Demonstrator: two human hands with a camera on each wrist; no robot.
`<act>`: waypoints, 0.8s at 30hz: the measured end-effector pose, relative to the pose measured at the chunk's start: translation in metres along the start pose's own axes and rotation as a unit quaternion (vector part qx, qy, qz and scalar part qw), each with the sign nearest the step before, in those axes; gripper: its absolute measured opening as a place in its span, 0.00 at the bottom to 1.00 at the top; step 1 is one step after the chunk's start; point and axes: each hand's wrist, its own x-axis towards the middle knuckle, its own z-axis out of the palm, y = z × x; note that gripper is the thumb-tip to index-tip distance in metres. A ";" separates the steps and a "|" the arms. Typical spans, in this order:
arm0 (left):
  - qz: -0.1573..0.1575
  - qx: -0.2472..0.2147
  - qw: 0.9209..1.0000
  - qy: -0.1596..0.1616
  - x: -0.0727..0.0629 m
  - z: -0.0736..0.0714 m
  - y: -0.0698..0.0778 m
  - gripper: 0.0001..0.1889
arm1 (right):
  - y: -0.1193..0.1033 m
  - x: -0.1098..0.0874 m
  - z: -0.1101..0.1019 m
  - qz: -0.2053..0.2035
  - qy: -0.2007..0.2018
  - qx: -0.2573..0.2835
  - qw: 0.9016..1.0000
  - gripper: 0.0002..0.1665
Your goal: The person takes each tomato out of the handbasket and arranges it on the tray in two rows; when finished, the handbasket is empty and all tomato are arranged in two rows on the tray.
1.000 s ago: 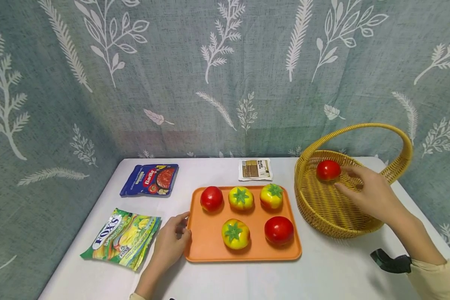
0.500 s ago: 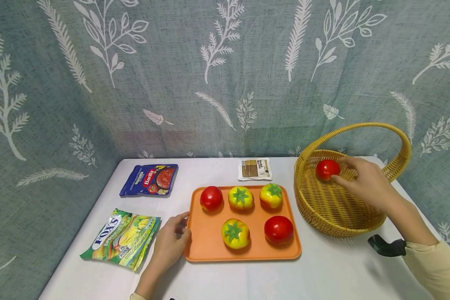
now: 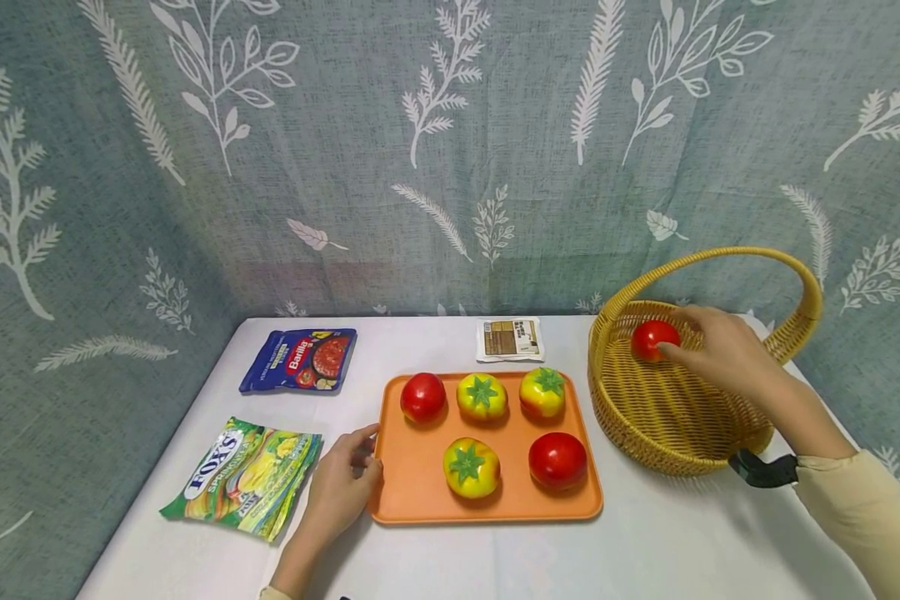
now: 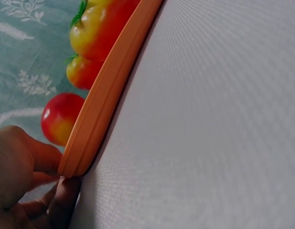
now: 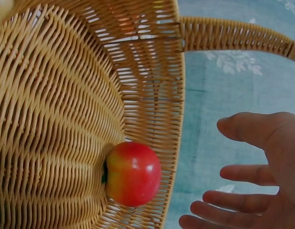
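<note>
In the head view, an orange tray (image 3: 412,492) bears several red-and-yellow toy tomatoes (image 3: 471,468), some with green leafy tops upward. My left hand (image 3: 342,479) grips the tray's left edge; the left wrist view has the thumb and fingers around the rim (image 4: 97,102). On the right stands a wicker basket (image 3: 645,417) with a tall arched handle. Inside it, against the far wall, lies one red tomato (image 5: 134,174). Above the basket, my right hand (image 3: 727,354) has its fingers spread. The right wrist view shows that hand (image 5: 261,181) apart from the tomato, holding nothing.
A blue Barilla pouch (image 3: 298,360) and a green Fox's candy bag (image 3: 243,477) lie left of the tray. Behind the tray is a small white-and-brown packet (image 3: 510,339). The basket handle (image 3: 750,250) arches above the right hand. A patterned curtain (image 3: 450,208) borders the white table.
My right hand has shifted slightly left and farther back over the basket, near the tomato lying in it. The left hand and tray have stayed put.
</note>
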 end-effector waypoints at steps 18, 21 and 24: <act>-0.011 0.000 1.000 -0.005 -0.001 0.000 0.002 0.27 | 0.015 0.036 0.014 0.005 -0.061 -0.033 0.998 0.41; -0.012 0.002 1.000 -0.005 -0.001 0.000 0.002 0.27 | 0.018 0.041 0.018 0.005 -0.064 -0.035 0.997 0.41; -0.010 0.003 1.000 -0.002 -0.001 0.000 0.002 0.27 | 0.021 0.045 0.022 0.008 -0.066 -0.037 0.997 0.42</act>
